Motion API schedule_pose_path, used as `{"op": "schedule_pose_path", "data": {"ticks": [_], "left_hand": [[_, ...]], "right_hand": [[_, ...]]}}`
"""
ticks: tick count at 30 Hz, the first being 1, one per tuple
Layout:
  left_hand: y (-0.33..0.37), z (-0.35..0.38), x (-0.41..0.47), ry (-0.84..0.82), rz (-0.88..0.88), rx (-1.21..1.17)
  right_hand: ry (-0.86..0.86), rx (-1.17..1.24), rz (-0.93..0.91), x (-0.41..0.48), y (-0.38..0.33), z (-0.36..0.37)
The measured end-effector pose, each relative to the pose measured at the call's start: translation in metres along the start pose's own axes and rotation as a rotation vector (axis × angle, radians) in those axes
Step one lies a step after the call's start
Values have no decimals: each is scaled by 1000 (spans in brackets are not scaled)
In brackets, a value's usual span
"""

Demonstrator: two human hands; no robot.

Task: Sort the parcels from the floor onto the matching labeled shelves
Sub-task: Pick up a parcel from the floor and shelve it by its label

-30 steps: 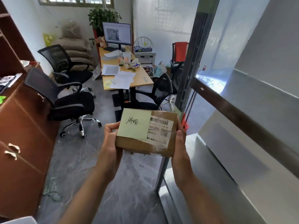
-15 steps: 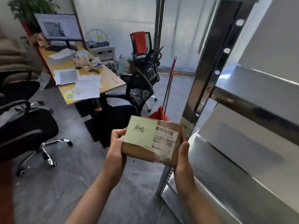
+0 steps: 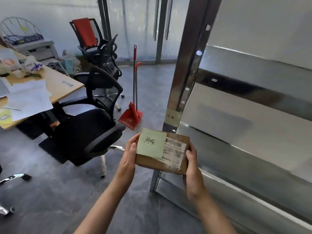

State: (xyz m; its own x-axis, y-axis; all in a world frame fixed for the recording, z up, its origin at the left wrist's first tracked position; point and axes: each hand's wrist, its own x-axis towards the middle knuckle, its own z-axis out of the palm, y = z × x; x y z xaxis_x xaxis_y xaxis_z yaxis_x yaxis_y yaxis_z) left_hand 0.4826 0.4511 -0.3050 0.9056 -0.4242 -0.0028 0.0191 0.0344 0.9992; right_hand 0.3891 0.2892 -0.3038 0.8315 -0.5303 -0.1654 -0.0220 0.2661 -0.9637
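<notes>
I hold a small brown cardboard parcel (image 3: 157, 163) in front of me, low in the middle of the view. A green handwritten note (image 3: 151, 144) and a white barcode label (image 3: 174, 152) cover its top. My left hand (image 3: 129, 156) grips its left side and my right hand (image 3: 192, 168) grips its right side. Just behind the parcel stands the metal shelf upright (image 3: 187, 73), with a green handwritten label (image 3: 172, 117) stuck on it. The steel shelves (image 3: 236, 149) run off to the right.
A black office chair (image 3: 94, 119) stands close on the left, beside a wooden desk (image 3: 55, 83) strewn with papers. A red dustpan and broom (image 3: 133, 105) lean just left of the shelf upright. Another chair with a red cloth (image 3: 89, 38) is farther back by the glass doors.
The view has swung to the right, from the desks toward the shelf unit. The shelf's green label has come into sight. Both hands have kept the same hold on the parcel.
</notes>
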Motion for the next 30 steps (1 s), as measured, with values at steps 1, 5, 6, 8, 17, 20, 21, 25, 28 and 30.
{"op": "schedule_pose_path", "data": {"ticks": [1,5,6,8,17,20,21,25,28,30], "left_hand": [[-5,0,1,-18,-6,27],[-18,0,12,-60,-44,71],[-20,1,16,-79,-54,77],[-24,3,22,-121,-63,90],[-54,9,34,-163,-216,-49],[-57,8,35,-194,-261,-68],[-57,8,36,-199,-269,-76],[-55,9,36,-208,-278,-75],[-51,12,37,-235,-288,-77],[-45,16,38,-269,-284,-108]], "right_hand": [[32,-7,8,1,4,-3],[106,-31,42,5,10,-8],[115,-42,59,5,11,-9],[125,-51,82,6,12,-10],[217,-83,126,13,26,-11],[231,-79,147,15,28,-11],[234,-76,149,15,28,-11],[256,-58,141,14,25,-11],[258,-60,131,13,21,-15],[248,-65,114,11,18,-19]]}}
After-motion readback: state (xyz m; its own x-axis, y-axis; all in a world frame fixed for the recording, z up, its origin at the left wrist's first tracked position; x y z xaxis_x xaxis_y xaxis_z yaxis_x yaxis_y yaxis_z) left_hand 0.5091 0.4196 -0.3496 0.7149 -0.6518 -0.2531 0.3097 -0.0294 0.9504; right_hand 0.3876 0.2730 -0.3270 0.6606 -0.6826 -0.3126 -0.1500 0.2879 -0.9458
